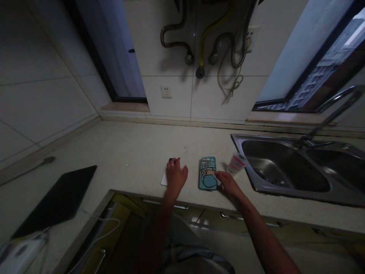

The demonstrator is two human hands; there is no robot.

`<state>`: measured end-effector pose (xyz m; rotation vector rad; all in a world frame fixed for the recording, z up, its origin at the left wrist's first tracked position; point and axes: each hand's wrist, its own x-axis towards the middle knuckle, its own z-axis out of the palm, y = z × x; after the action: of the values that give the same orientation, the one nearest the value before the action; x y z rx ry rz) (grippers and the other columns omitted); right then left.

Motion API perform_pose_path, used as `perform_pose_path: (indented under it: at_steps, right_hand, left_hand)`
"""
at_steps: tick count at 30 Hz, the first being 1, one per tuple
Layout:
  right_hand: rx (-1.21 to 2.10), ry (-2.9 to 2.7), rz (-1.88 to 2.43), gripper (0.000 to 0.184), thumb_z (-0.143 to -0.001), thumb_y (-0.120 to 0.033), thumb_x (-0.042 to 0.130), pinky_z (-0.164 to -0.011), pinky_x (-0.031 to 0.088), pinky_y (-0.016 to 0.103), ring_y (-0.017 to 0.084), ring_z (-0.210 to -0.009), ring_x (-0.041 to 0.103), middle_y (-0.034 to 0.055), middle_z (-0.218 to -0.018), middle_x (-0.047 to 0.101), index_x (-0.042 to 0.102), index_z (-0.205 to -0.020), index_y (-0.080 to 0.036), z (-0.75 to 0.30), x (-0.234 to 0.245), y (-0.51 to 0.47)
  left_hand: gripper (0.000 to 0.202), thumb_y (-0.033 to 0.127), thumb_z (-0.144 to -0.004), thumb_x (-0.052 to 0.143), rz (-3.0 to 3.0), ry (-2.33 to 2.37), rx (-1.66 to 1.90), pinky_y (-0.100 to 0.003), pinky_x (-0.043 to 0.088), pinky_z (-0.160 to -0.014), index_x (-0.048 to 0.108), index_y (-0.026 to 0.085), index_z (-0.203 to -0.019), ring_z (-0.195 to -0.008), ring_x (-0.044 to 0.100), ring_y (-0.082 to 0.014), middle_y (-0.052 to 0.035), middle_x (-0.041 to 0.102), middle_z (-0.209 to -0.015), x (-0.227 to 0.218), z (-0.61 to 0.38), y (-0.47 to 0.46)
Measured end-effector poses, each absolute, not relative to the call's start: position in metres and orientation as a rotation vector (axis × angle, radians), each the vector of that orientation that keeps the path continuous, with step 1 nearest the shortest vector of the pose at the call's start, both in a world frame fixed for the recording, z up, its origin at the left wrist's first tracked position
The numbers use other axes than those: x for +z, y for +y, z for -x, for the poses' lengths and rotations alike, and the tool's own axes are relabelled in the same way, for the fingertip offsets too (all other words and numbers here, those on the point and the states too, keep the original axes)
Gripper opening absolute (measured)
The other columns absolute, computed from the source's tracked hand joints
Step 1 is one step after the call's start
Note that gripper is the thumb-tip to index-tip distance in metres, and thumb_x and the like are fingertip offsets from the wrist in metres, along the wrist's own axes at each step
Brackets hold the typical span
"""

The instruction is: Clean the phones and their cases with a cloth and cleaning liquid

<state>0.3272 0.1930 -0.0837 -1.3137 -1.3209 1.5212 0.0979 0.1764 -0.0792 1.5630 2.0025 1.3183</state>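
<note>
A phone in a teal cartoon case [208,182] lies on the counter, camera side up, between my two hands. My right hand [229,184] is at its right edge, fingers pinched on a small white piece [218,182] that looks soft and thin; most of it is hidden. On the left, a flat white object [164,179] with a dark upper end lies under my left hand [176,176]. That hand rests over it, thumb spread away to the right and a ring on one finger. Just beyond my right hand is a clear plastic cup with a pink-and-white label [236,163].
A steel double sink [282,165] with a curved faucet [333,110] is set into the counter at right. At left lie a black flat panel [57,201], a white device [23,253] and a white cable [107,219]. Pipes hang on the back wall; drawer handles line the front.
</note>
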Motion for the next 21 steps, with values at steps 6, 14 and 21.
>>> perform_pose_path:
  at_steps: [6,14,21]
  right_hand:
    - [1.364,-1.524,1.423,0.046,-0.079,-0.061,0.052,-0.046,0.033,0.024,0.014,-0.050,0.048,0.0033,-0.066,0.062,0.064,-0.078,-0.017,-0.326,-0.089,0.209]
    - [0.821,-1.886,1.466,0.058,-0.092,-0.058,0.044,-0.065,0.045,0.033,0.023,-0.065,0.062,0.0077,-0.074,0.069,0.064,-0.121,-0.013,-0.338,-0.075,0.189]
    - [0.971,-1.836,1.315,0.053,-0.088,-0.056,0.055,-0.075,0.048,0.035,0.023,-0.082,0.063,0.0101,-0.098,0.072,0.065,-0.119,-0.014,-0.344,-0.088,0.179]
  left_hand:
    - [0.069,0.046,-0.082,0.064,-1.690,2.488,0.572,-0.051,0.039,-0.097,0.045,0.011,-0.138,-0.121,0.049,-0.0412,-0.0273,0.057,-0.127,-0.077,-0.070,0.169]
    - [0.062,0.045,-0.072,0.069,-1.580,2.444,0.238,-0.037,0.045,-0.086,0.050,0.017,-0.124,-0.116,0.054,-0.0333,-0.0182,0.059,-0.123,-0.050,-0.059,0.176]
    - [0.068,0.047,-0.066,0.071,-1.560,2.339,0.269,-0.036,0.047,-0.084,0.050,0.012,-0.121,-0.113,0.059,-0.0341,-0.0227,0.054,-0.124,-0.054,-0.052,0.181]
